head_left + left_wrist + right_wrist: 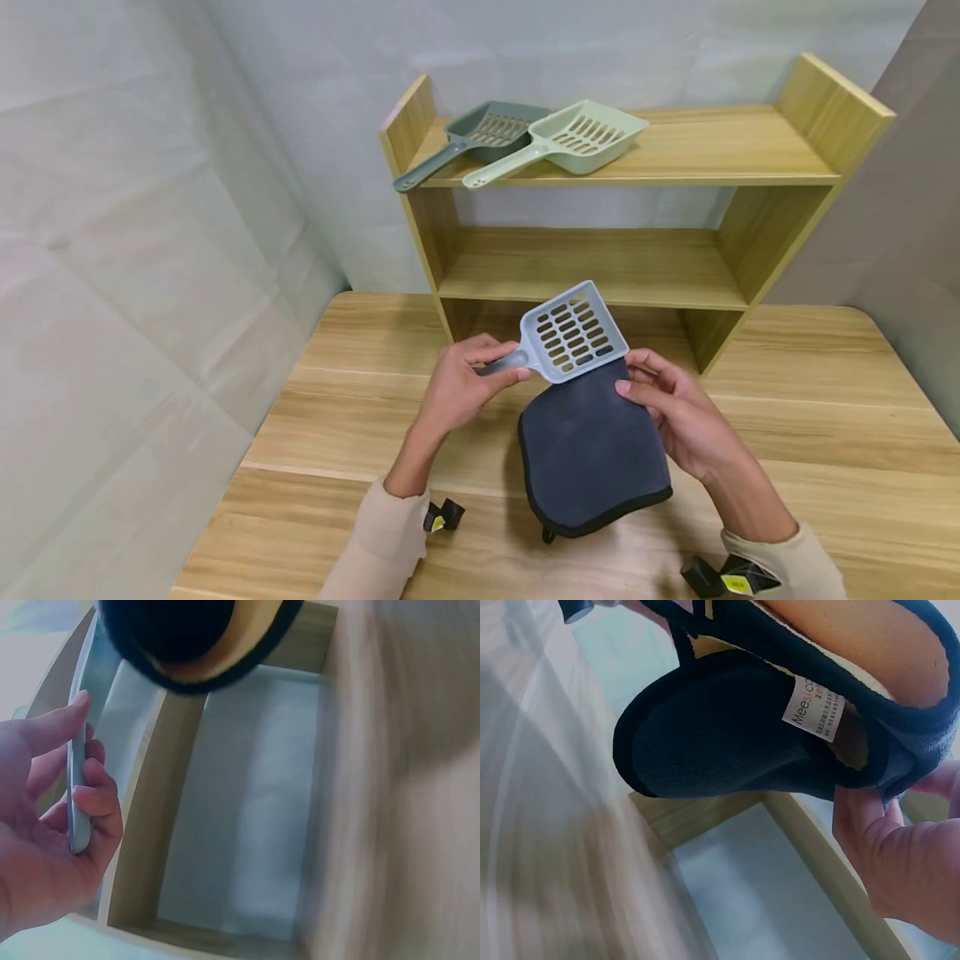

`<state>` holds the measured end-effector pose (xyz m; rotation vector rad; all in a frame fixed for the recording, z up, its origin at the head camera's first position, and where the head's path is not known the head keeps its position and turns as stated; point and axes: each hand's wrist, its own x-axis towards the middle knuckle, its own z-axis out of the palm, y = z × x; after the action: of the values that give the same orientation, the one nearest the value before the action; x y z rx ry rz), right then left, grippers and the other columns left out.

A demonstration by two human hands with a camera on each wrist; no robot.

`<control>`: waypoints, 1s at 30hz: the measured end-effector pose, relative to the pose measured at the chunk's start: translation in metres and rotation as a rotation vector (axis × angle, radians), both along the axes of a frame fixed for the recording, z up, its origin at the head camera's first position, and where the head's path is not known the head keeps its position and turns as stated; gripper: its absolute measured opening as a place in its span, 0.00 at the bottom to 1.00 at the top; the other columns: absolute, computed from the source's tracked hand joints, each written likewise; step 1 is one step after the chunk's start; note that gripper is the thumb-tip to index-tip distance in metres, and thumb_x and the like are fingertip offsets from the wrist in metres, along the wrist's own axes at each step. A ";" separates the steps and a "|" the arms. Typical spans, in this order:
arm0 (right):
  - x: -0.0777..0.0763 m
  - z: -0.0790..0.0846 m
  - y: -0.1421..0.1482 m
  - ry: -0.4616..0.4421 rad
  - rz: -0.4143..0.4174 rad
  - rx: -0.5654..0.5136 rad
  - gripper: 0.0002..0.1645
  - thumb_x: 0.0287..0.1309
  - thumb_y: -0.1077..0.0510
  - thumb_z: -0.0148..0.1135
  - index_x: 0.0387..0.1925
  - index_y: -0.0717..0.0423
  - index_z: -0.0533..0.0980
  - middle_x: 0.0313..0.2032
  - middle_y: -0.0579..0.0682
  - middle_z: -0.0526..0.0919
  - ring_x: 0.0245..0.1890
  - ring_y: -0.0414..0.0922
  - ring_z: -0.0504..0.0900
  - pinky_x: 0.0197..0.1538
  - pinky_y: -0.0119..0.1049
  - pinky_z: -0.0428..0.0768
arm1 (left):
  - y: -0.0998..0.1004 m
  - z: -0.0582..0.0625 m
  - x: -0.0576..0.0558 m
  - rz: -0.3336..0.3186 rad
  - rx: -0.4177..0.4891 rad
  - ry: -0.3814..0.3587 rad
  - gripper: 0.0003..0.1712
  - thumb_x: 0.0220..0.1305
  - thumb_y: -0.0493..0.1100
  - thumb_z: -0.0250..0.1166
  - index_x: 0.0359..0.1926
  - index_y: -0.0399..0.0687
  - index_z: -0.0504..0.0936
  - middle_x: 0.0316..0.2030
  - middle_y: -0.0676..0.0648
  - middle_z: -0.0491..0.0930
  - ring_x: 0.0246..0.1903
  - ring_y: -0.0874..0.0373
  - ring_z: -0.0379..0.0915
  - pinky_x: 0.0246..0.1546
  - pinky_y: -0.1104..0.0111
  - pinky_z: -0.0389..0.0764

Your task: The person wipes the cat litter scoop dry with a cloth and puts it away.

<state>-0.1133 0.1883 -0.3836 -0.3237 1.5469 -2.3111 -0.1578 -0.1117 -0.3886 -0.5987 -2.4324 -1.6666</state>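
Note:
My left hand [459, 385] pinches the handle of a blue-grey slotted litter scoop [529, 337] between thumb and fingers. The left wrist view shows the fingers curled round that handle [79, 799]. With the right hand [686, 417], I pinch the upper corner of a navy cloth piece [596, 450] with black edging, right at the scoop's lower edge. The cloth hangs down over the table, partly behind the scoop. In the right wrist view it has openings, a tan lining and a white printed label [815, 709]. Whether cloth and scoop touch cannot be told.
A wooden shelf unit [600, 292] stands at the back of the wooden table [300, 467]. On its top board lie a dark grey-green scoop [457, 137] and a pale green scoop [542, 146], handles jutting past the front edge. Pale sheeting [135, 250] hangs behind and to the left.

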 end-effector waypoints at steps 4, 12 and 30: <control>0.001 0.004 0.008 0.028 0.024 -0.044 0.18 0.78 0.71 0.50 0.56 0.49 0.77 0.45 0.44 0.88 0.36 0.39 0.92 0.36 0.35 0.89 | -0.009 0.002 -0.001 -0.004 -0.036 -0.011 0.24 0.58 0.39 0.83 0.57 0.42 0.90 0.37 0.45 0.89 0.33 0.55 0.75 0.31 0.72 0.72; 0.001 0.005 0.016 0.055 0.030 -0.076 0.21 0.79 0.72 0.47 0.57 0.48 0.77 0.45 0.44 0.88 0.36 0.39 0.91 0.36 0.35 0.89 | -0.021 0.004 -0.001 -0.002 -0.082 0.008 0.23 0.59 0.38 0.82 0.56 0.41 0.91 0.37 0.45 0.89 0.30 0.55 0.73 0.30 0.72 0.70; 0.000 -0.004 -0.004 -0.006 -0.003 -0.022 0.17 0.75 0.72 0.54 0.52 0.47 0.74 0.44 0.42 0.85 0.38 0.37 0.89 0.39 0.30 0.87 | 0.003 0.000 0.002 -0.001 -0.005 0.039 0.24 0.57 0.36 0.83 0.56 0.39 0.90 0.39 0.42 0.91 0.36 0.60 0.77 0.37 0.71 0.76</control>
<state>-0.1129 0.1841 -0.3874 -0.3200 1.5205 -2.3309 -0.1562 -0.1090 -0.3882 -0.6277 -2.4101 -1.6346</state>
